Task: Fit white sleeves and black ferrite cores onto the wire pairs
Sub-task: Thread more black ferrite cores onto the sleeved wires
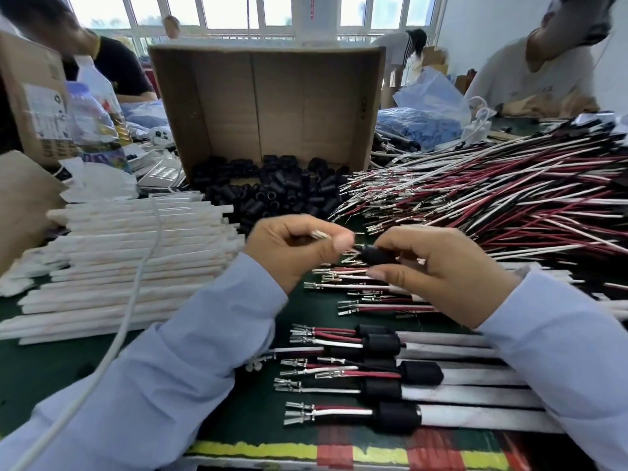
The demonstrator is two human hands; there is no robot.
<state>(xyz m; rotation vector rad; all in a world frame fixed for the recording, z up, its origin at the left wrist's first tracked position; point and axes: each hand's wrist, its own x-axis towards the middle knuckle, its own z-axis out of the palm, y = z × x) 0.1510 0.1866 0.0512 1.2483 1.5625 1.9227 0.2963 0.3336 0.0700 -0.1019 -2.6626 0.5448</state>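
Above the green mat [47, 368], the left hand [292, 249] pinched a wire pair's tips [321, 234] and the right hand [448, 270] gripped a black core [375, 256] beside them; tips held together would probably thread easiest.

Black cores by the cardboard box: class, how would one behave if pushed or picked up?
Each core is a short round tube, so on its side it would probably roll. They look small and rigid, so likely easy to pinch, as the right hand does.
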